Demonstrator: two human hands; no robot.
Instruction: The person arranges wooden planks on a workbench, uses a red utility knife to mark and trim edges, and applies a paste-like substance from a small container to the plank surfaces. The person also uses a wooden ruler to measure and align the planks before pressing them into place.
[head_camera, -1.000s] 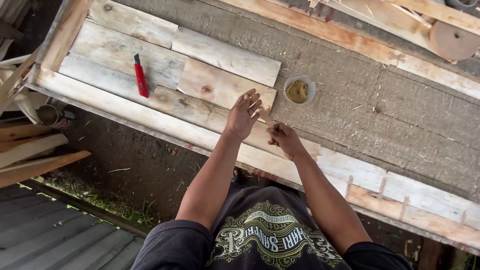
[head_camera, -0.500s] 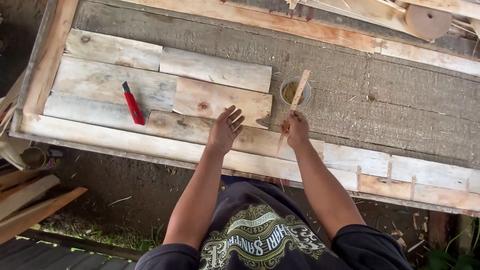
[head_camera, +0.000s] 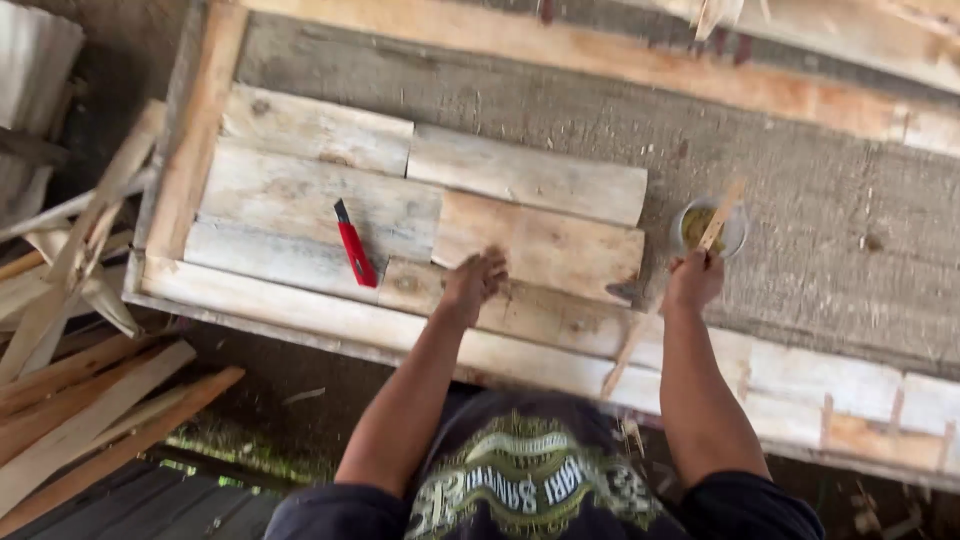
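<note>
pressing flat on a pale wooden plank (head_camera: 540, 255), the left hand (head_camera: 474, 284) is kept open so the board stays put. a thin wooden stick (head_camera: 720, 217) is gripped by the right hand (head_camera: 693, 280), its tip dipped in the small cup of yellowish stuff (head_camera: 706, 226) just beside it. a red utility knife (head_camera: 355, 245) is left within reach.

- Open room: the bare grey table (head_camera: 800, 250) top runs wide to the right of and behind the small cup (head_camera: 708, 228); a hand could pass there freely.
- Left half is covered by flat boards (head_camera: 520, 175), low enough to pass over.
- The red utility knife (head_camera: 355, 248) lies on those boards, left of the left hand (head_camera: 474, 283).
- The right hand (head_camera: 693, 280) holds a thin stick (head_camera: 660, 295) slanting from the cup past the near edge, blocking the gap between both hands.
- Upright pegs (head_camera: 827, 412) stud the near right rail.
</note>
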